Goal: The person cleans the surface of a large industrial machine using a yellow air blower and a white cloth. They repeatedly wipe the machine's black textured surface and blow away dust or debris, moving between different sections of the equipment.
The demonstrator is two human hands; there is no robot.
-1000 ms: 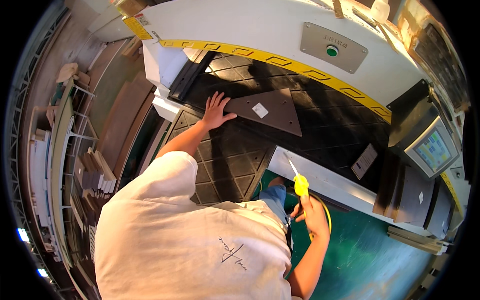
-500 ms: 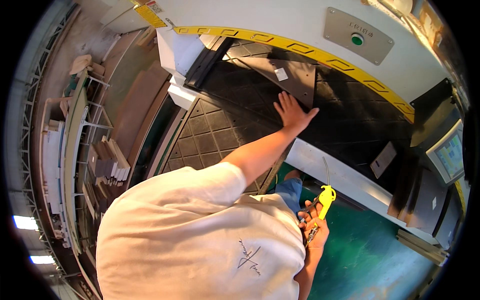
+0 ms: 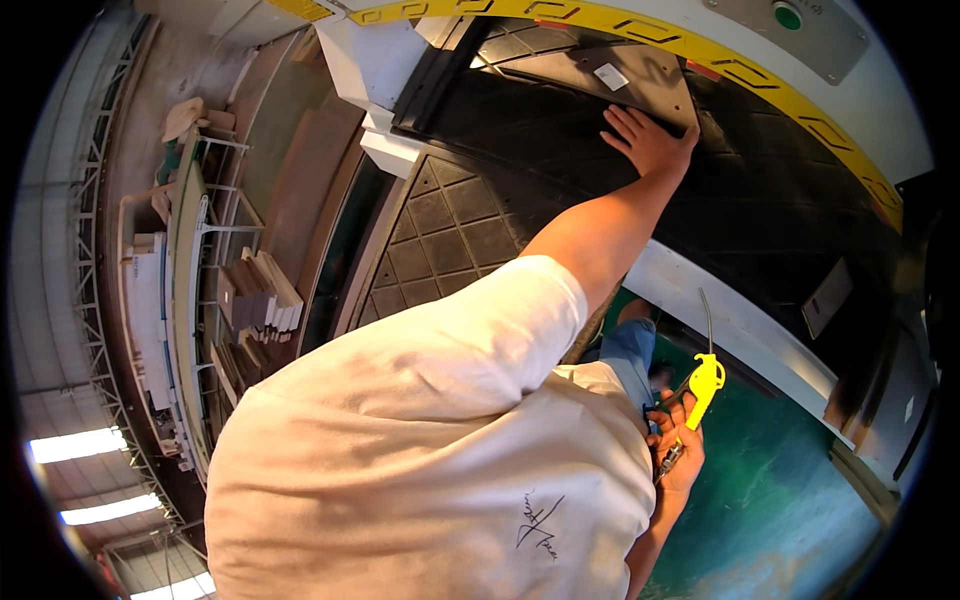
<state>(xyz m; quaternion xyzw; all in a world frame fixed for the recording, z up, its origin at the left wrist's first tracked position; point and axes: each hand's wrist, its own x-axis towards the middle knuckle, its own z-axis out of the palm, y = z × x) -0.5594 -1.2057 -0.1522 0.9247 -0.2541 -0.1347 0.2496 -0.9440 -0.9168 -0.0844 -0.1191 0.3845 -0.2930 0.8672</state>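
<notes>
My left hand (image 3: 652, 145) reaches out with fingers spread, at the near edge of a flat brown panel (image 3: 650, 82) with a small white label. Its fingertips touch or lie just over the panel's edge by one corner; contact is hard to tell. The panel lies on a dark, grooved machine bed (image 3: 455, 215). Lower right, my right hand (image 3: 682, 445) is closed round the handle of a yellow air blow gun (image 3: 706, 376). The gun's thin metal nozzle points up and away from me, and a metal fitting shows at the handle's lower end.
A yellow guard rail (image 3: 735, 68) curves over the bed's far side, below a housing with a green button (image 3: 787, 15). A white beam (image 3: 735, 320) edges the bed nearest me. Stacked boards (image 3: 265, 295) and a rack stand left. The floor (image 3: 770, 500) is green.
The view has shifted, so the scene sits further right and the bed higher. My left hand stays at the panel's edge, and my right still holds the blow gun.
</notes>
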